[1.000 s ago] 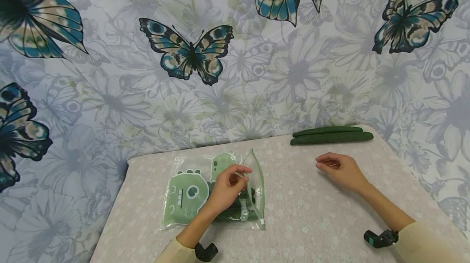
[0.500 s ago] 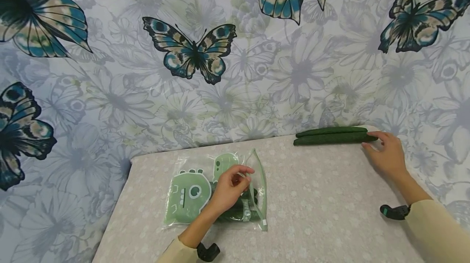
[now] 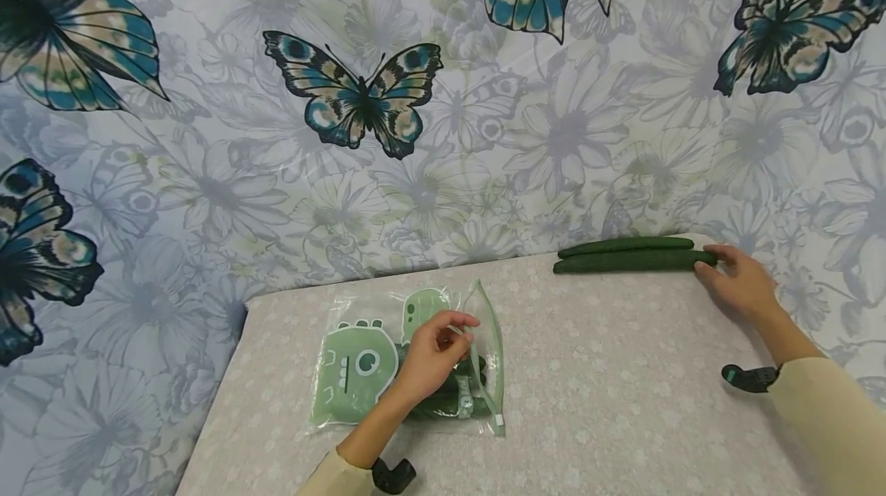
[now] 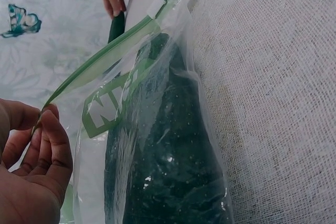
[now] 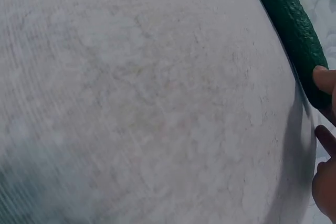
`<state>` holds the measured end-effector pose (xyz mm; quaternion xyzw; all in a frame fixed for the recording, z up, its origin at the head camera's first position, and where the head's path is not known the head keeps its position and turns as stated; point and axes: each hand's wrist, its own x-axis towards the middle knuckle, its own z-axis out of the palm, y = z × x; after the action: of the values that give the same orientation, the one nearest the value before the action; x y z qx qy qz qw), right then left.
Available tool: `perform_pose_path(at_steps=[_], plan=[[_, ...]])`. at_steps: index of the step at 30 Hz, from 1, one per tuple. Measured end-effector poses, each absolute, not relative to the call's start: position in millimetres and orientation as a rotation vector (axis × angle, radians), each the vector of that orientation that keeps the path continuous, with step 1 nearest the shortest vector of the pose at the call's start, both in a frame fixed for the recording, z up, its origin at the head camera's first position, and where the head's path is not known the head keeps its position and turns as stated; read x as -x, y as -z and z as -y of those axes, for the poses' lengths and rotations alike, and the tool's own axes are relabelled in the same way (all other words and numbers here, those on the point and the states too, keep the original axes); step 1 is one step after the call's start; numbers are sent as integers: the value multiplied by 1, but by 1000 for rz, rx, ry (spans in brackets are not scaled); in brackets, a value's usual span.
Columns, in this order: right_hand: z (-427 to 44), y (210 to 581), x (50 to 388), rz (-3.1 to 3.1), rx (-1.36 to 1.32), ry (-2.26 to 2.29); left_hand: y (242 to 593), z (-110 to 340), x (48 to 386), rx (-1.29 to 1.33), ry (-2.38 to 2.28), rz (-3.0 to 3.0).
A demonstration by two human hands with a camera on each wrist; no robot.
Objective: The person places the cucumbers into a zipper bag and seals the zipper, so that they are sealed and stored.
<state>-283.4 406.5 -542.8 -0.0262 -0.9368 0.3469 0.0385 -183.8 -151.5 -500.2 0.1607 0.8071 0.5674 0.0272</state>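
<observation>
A clear zip bag [image 3: 353,384] with green cartoon prints lies on the table. My left hand [image 3: 431,357] pinches its green zip edge [image 4: 94,61] at the open mouth, as the left wrist view shows. Dark green cucumbers [image 4: 168,156] are inside the bag. Farther back on the right, two long cucumbers lie side by side, a front cucumber [image 3: 623,262] and a rear cucumber [image 3: 623,247]. My right hand [image 3: 744,284] grips the right end of the front one. In the right wrist view the thumb [image 5: 324,80] presses on that cucumber's tip; other fingers are partly out of frame.
A pale patterned cloth [image 3: 588,373] covers the table. Behind its back edge hangs a fabric backdrop [image 3: 484,196] with butterflies and flowers. The two cucumbers lie close to that edge. A white slider [image 3: 498,420] sits at the bag's near corner.
My right hand has moved right and away from me to the cucumbers' right end and taken hold of the front one. The left hand stays at the bag.
</observation>
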Motion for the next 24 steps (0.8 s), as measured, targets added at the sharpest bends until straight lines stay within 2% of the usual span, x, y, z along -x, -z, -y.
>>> perform_pose_path(at_steps=[13,24], plan=[[-416,541,270,2858,-218,-911,502,150,182,-500,-1761,-2487],[-416,536,241,2815,-68,-1143,501,151,183,-494,-1760,-2506]])
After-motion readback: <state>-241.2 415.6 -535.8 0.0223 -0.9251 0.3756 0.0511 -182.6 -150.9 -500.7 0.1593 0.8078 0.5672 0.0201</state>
